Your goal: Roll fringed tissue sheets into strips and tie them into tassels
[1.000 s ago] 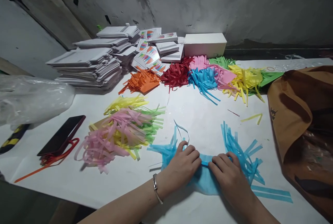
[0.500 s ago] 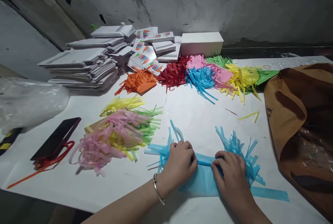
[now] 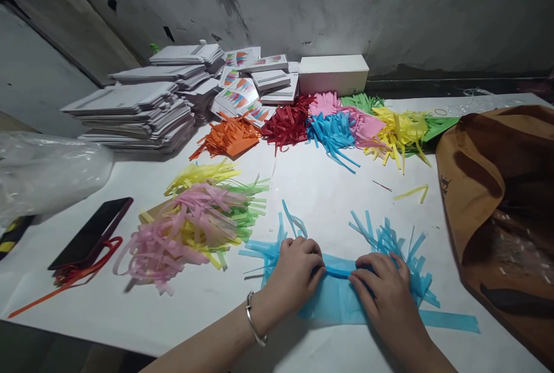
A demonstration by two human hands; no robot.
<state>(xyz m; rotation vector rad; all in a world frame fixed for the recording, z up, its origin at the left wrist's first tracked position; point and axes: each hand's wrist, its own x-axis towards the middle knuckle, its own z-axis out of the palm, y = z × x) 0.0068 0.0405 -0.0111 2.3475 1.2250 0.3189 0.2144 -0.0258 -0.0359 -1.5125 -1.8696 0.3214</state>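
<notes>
A sheet of blue tissue paper (image 3: 333,304) with fringed ends lies flat at the front of the table, its strips spreading out to both sides. My left hand (image 3: 296,269) pinches the rolled fold across its middle from the left; a silver bracelet (image 3: 255,318) circles that wrist. From the right, my right hand (image 3: 383,283) grips the same fold, fingertips curled over it. A short stretch of the fold shows between the hands. One loose blue strip (image 3: 450,321) sticks out to the right, beside my right hand.
Pink, yellow and green fringed paper (image 3: 194,217) lies to the left, near a phone (image 3: 93,231). Coloured tassel bundles (image 3: 331,130) line the back, before a white box (image 3: 333,73) and stacked flat cartons (image 3: 134,107). A brown bag (image 3: 471,188) stands at right, plastic wrap (image 3: 52,171) at left.
Both hands stay on the blue fold with small finger movements. My right hand has shifted slightly left, and the view has moved a little.
</notes>
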